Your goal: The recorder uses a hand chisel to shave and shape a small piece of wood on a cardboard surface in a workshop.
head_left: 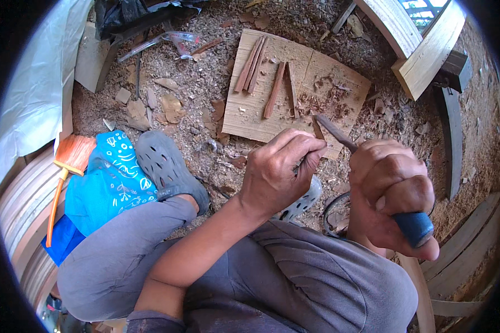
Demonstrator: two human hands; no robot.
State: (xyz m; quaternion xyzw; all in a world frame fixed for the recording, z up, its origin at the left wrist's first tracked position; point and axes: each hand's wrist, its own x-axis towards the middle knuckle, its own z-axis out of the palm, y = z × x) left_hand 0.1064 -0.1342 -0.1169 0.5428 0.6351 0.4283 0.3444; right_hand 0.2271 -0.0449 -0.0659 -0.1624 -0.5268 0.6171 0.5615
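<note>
Hands, 2, both mine, over a sawdust-strewn floor (pixel 205 83). Right hand (pixel 391 191): fingers wrapped tight in a fist around a knife (pixel 366 172) with a blue-taped handle end showing under the thumb; the blade runs up and to the left, its middle covered by my knuckles. Left hand (pixel 278 175): fingertips pressed together, pinching a thin wooden sliver (pixel 317 129) at the blade's tip; only its upper end shows, the rest is hidden behind my fingers. Wooden board (pixel 322 75) just beyond the hands, carrying 5 or so reddish-brown sticks (pixel 274 90) and loose shavings; the exact count is hard to make out where they overlap. Grey clog (pixel 164 164) on my left foot; a second, paler shoe (pixel 303 202) mostly hidden behind the left wrist. Orange-handled brush (pixel 66 166) beside blue patterned cloth (pixel 114 183). Curved wooden pieces (pixel 422 41) at upper right, cut off by the rim.
</note>
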